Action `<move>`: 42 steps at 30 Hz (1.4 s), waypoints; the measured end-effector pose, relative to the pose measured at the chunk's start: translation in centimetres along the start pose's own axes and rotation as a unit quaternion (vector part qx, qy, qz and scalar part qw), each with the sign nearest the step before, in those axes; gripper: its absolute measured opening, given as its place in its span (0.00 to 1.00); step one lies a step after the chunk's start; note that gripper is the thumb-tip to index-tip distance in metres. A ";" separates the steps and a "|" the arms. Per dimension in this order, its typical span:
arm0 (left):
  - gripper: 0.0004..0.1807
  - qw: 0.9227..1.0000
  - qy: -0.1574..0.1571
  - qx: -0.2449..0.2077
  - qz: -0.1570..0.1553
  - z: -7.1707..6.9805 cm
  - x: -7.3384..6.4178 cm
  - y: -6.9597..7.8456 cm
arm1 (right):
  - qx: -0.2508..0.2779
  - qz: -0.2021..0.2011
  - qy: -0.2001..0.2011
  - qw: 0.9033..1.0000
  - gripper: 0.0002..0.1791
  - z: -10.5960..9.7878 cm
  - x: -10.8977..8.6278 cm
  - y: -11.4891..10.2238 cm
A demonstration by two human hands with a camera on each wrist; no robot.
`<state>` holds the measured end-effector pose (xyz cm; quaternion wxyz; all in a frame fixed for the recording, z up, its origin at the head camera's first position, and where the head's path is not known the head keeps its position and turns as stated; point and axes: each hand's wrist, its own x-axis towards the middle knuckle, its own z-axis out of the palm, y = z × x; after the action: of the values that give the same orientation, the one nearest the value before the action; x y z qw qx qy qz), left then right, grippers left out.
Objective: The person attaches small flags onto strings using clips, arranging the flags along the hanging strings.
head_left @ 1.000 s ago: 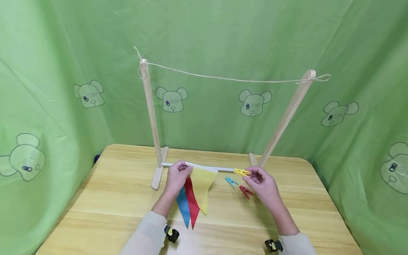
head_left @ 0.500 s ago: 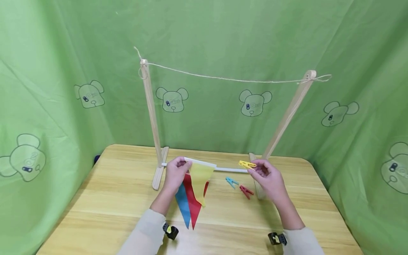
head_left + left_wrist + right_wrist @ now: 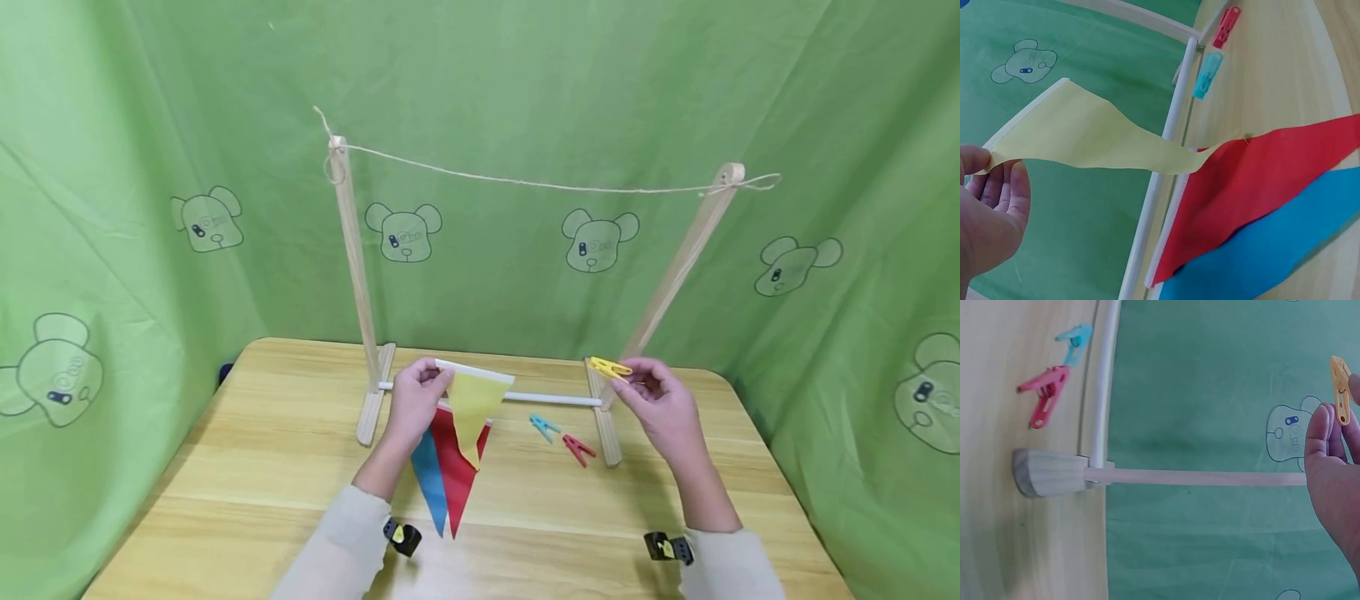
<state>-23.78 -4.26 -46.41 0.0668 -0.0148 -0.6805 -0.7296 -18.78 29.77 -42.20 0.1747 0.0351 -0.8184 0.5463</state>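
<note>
My left hand (image 3: 415, 406) pinches a yellow triangular pennant (image 3: 477, 408) by the corner of its white top edge. The pennant hangs point down, its tip overlapping a red pennant (image 3: 1235, 187) in the left wrist view. Partly under the red one, a blue pennant (image 3: 1272, 256) lies on the table. Between thumb and fingers, my right hand (image 3: 663, 408) holds a yellow clothespin (image 3: 609, 368), near the right post's foot in the head view. On the table between the hands are a blue clothespin (image 3: 543, 427) and a red clothespin (image 3: 579, 450).
A wooden frame stands at the back, with a left post (image 3: 352, 258), a right post (image 3: 686, 258) and a white rod (image 3: 555, 399) low between them. A slack string (image 3: 525, 182) joins the post tops. Green curtain (image 3: 480, 100) surrounds the wooden table (image 3: 225, 475).
The right hand has moved right and up with the yellow clothespin, away from the pennant. The left hand has lifted the yellow pennant slightly, showing more of the red one.
</note>
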 end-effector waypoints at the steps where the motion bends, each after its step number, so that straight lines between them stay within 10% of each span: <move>1: 0.07 1.000 0.000 0.000 0.000 0.1 0.0 0.1 | -0.001 -0.001 0.002 1.000 0.20 -0.1 0.1 -0.1; 42: 0.08 0.998 -0.003 -0.010 0.061 2.2 0.9 4.2 | -0.028 -0.067 0.015 0.997 0.20 -1.3 2.4 -4.8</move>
<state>-24.29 -2.37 -42.03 0.1088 -0.0592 -0.6713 -0.7308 -19.48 29.35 -36.75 0.2240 0.0764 -0.8264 0.5110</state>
